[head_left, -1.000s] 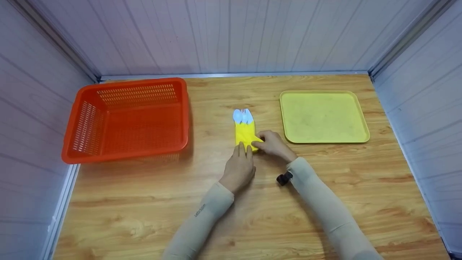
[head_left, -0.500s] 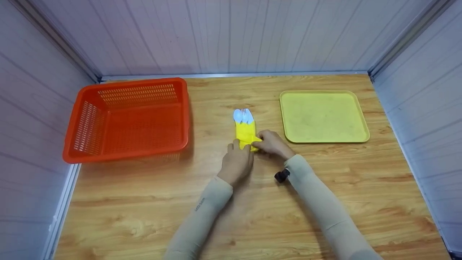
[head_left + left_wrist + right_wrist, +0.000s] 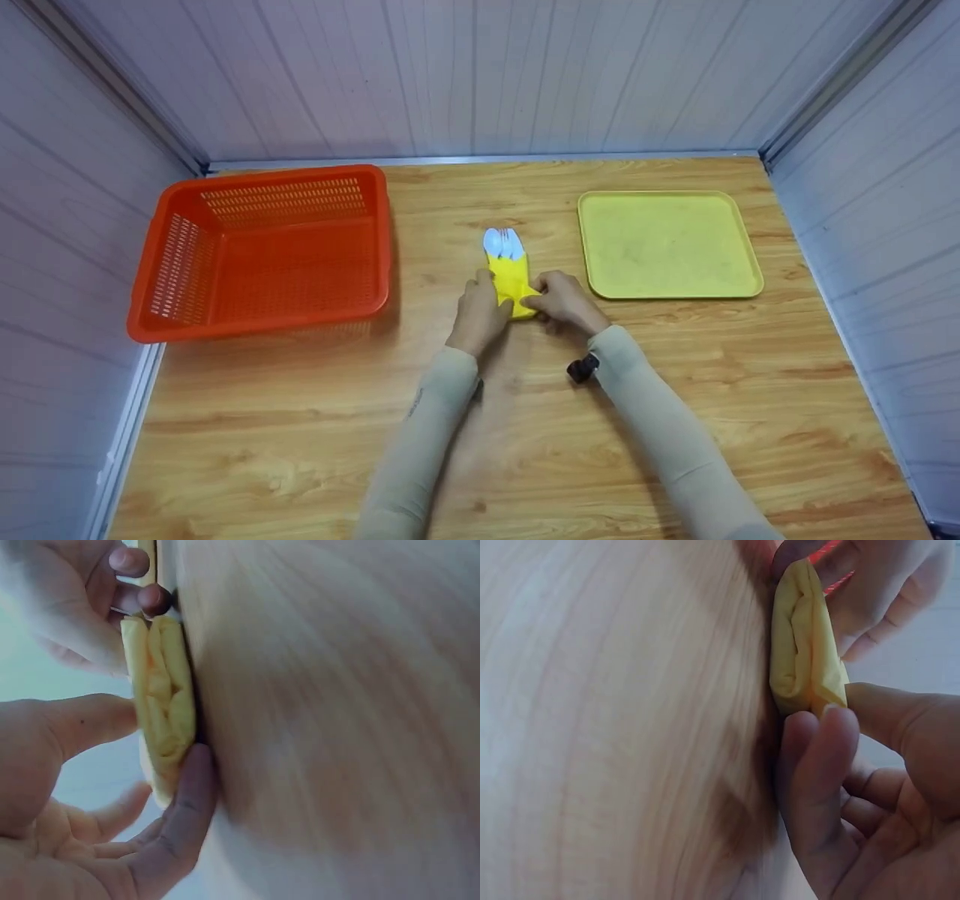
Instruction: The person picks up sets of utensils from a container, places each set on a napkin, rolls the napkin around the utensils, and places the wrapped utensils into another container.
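A folded yellow napkin [image 3: 511, 276] lies at the middle of the table. From its far end stick out the heads of a white spoon [image 3: 493, 243], a fork and a knife [image 3: 517, 244], side by side; their handles are hidden in the cloth. My left hand [image 3: 478, 311] grips the napkin's left near side, thumb on top and a finger at the lower edge. Opposite it, my right hand [image 3: 566, 300] pinches a folded flap at the right side. Both wrist views show the layered near end of the napkin [image 3: 161, 697], close against the table.
An orange-red plastic basket [image 3: 381, 255] with slotted walls stands to the left. On the right lies a flat yellow tray [image 3: 671, 244]. Pale panel walls [image 3: 472, 82] enclose the wooden table [image 3: 300, 435] at the back and sides.
My left hand has moved from the napkin's near end to its left side and now grips it there. My right hand stays on the flap.
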Available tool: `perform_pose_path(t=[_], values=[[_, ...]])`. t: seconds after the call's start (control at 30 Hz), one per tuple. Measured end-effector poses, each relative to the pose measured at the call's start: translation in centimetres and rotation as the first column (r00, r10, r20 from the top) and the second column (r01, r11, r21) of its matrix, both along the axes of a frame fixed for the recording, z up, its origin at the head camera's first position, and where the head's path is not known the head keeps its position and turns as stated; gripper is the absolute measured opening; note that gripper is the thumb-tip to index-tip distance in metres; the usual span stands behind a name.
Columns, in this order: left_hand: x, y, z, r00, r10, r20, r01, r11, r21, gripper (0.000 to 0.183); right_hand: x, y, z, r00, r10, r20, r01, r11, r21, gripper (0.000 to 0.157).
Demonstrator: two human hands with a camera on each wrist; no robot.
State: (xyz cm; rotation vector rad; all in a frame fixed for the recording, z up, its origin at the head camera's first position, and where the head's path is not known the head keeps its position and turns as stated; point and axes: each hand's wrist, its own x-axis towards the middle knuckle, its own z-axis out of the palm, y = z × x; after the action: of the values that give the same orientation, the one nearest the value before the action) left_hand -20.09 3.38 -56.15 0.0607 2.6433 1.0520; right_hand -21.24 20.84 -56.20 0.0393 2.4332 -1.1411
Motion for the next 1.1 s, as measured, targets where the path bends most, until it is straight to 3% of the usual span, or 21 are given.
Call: perform_pose_path(t=[0.1, 0.23, 0.47, 0.63, 0.93, 1.1], values=[[-0.5, -0.3, -0.3, 0.995, 0.061, 0.074, -0.069, 0.991, 0.117, 0.057, 0.0, 0.0, 0.0, 1.0, -0.006, 0.011, 0.006, 1.0, -0.004, 0.023], [-0.9, -0.4, -0.5, 0.986, 0.099, 0.133, -0.128, 0.966, 0.225, 0.045, -0.2, 0.4, 0.0, 0.999, -0.024, 0.03, 0.024, 1.0, -0.007, 0.022], [-0.6, 0.0, -1.1, 0.991, 0.097, 0.095, -0.119, 0.956, 0.267, 0.03, -0.3, 0.6, 0.0, 0.996, -0.033, 0.087, 0.038, 0.997, -0.063, 0.023], [-0.5, 0.5, -1.3, 0.995, 0.08, 0.056, -0.092, 0.96, 0.265, 0.026, -0.1, 0.9, -0.1, 0.996, -0.03, 0.079, 0.036, 0.996, -0.081, 0.028], [0.4, 0.8, -1.5, 0.989, 0.079, 0.128, -0.118, 0.937, 0.328, 0.028, 0.6, 1.5, -0.4, 0.998, -0.023, 0.055, 0.031, 0.989, -0.145, 0.028], [1.6, 0.3, -1.5, 0.985, 0.081, 0.15, -0.137, 0.901, 0.413, 0.031, 2.2, 1.7, -0.8, 0.999, -0.036, -0.019, 0.031, 0.97, -0.241, 0.026]])
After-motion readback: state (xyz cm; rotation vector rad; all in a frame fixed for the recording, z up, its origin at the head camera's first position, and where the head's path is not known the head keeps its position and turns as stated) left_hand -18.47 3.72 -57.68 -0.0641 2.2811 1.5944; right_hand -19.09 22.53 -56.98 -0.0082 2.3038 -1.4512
